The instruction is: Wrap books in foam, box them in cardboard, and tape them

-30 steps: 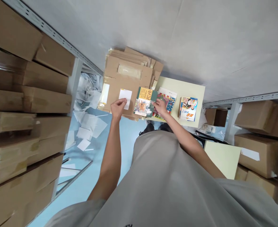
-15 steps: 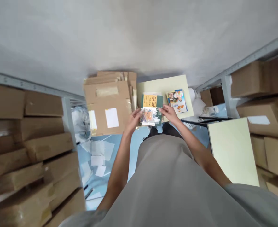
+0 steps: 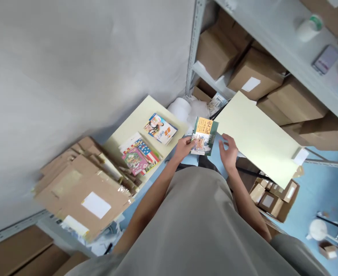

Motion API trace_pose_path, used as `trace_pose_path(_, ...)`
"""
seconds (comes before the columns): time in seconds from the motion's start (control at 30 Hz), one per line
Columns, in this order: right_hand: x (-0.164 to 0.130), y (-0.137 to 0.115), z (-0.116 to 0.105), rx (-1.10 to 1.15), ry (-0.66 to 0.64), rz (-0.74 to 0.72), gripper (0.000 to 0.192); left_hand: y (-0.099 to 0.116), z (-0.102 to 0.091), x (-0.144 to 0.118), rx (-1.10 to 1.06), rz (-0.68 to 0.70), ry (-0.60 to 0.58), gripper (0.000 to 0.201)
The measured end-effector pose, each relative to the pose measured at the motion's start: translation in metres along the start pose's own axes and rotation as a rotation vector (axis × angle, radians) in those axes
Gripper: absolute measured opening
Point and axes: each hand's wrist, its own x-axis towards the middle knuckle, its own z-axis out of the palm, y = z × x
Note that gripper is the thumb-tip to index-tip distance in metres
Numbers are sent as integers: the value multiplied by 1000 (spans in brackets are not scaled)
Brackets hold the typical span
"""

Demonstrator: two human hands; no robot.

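Observation:
A green and yellow book [image 3: 204, 130] hangs in the air between two pale tables, held at its near left corner by my left hand [image 3: 184, 145]. My right hand [image 3: 228, 151] hovers just right of the book with its fingers spread and nothing in them, close to the near edge of a pale yellow table [image 3: 261, 140]. On the other pale table [image 3: 134, 120], to the left, lie a colourful book [image 3: 160, 128] and a stack of bright picture books [image 3: 137, 157].
A pile of flat cardboard mailers [image 3: 85, 191] with white labels lies at lower left. Metal shelving [image 3: 272, 42] with cardboard boxes fills the upper right. Small boxes [image 3: 272, 197] sit on the blue floor under the yellow table. A grey wall is at the left.
I have turned to the right. The green book left the table by the mailers and now hangs toward the right table. My right hand has let go of it.

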Motion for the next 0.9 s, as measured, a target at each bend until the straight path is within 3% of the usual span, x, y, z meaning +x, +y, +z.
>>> trace_pose_path(0.17, 39, 4, -37, 93, -112, 88, 69, 17, 122, 35, 228, 175, -61, 41)
trace_pose_path(0.27, 82, 17, -74, 86, 38, 94, 58, 21, 198, 49, 336, 268, -156, 34)
trace_pose_path(0.37, 124, 40, -135, 128, 170, 51, 46, 26, 252, 70, 315, 320, -282, 40)
trace_pose_path(0.5, 152, 67, -214, 429, 99, 86, 51, 39, 291, 114, 235, 236, -129, 73)
trace_pose_path(0.57, 157, 76, -238, 558, 44, 157, 56, 43, 305, 132, 164, 87, -222, 82)
trace_pose_path(0.67, 161, 86, -254, 656, 7, 237, 63, 46, 325, 143, 109, -80, -389, 80)
trace_pose_path(0.9, 168, 106, -258, 684, 30, 254, 65, 46, 351, 141, 164, -45, -358, 76)
